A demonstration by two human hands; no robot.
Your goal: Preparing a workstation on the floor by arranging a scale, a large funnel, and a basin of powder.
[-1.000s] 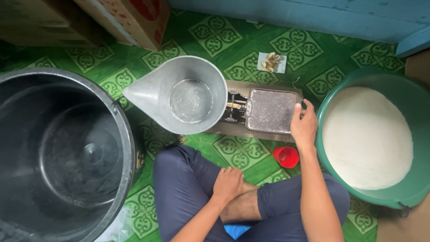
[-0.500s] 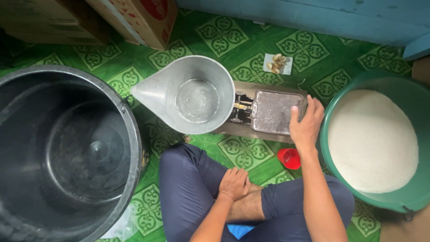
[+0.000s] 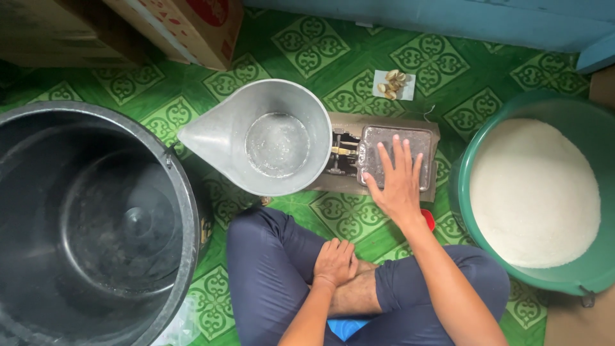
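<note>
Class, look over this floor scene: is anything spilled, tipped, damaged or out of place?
Nothing stands out. The green basin keeps its white grains inside, the metal scoop pan sits level on the scale, and the right hand rests flat on the scale's plate.

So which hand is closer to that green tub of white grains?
The right hand. It lies flat on the metal scale plate, just beside the green tub. The left hand rests on the crossed legs, farther from the tub.
</note>
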